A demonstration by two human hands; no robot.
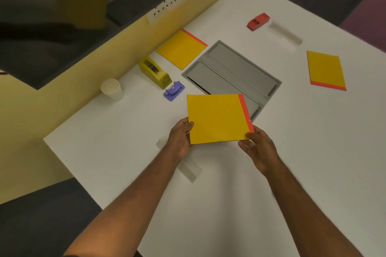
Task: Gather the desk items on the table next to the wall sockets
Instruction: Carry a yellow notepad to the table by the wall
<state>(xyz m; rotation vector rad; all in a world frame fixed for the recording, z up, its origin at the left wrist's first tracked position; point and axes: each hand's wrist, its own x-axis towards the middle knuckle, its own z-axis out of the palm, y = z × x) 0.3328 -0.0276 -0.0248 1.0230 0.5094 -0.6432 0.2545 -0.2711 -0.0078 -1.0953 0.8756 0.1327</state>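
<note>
Both hands (pixel 221 144) round yellow pad (pixel 218 118); undersides hidden

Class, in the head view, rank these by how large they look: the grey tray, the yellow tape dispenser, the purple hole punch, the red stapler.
1. grey tray
2. yellow tape dispenser
3. red stapler and purple hole punch: they look alike, and the stapler lies farther from the camera, so I leave them unranked.

Both hands (pixel 181 137) (pixel 258 148) hold yellow notepad (pixel 218 119) above table (pixel 125 152).
</note>
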